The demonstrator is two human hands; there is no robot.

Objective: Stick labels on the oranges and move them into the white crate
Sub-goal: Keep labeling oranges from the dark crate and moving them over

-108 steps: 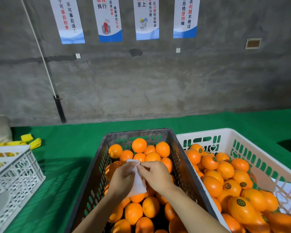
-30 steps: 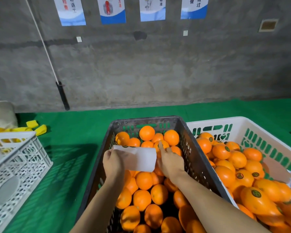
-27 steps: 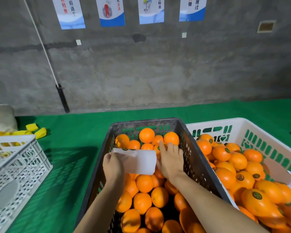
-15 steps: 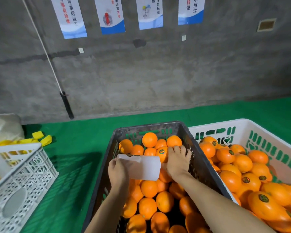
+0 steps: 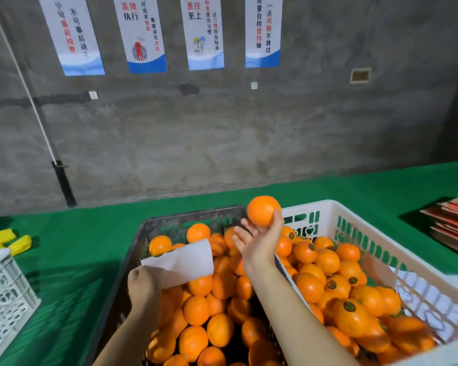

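Orange-skinned, firm, probably slick, the fruit (image 5: 263,210) sits gripped by the right hand (image 5: 259,241) at its fingertips; left hand (image 5: 143,286) pinches the label sheet (image 5: 181,261).

A: white crate (image 5: 354,215)?
B: Plastic, smooth, slight sheen. dark crate (image 5: 185,216) is plastic too, matt and dull.
A: orange (image 5: 263,210)?
B: Finely pebbled peel, soft shine.
A: paper sheet (image 5: 180,262)?
B: White, matt, smooth.
A: Rest?
B: table cover (image 5: 90,233) is green cloth, felt-like, matt. wall (image 5: 222,141) is bare concrete, rough, blotchy. posters (image 5: 146,35) are smooth.
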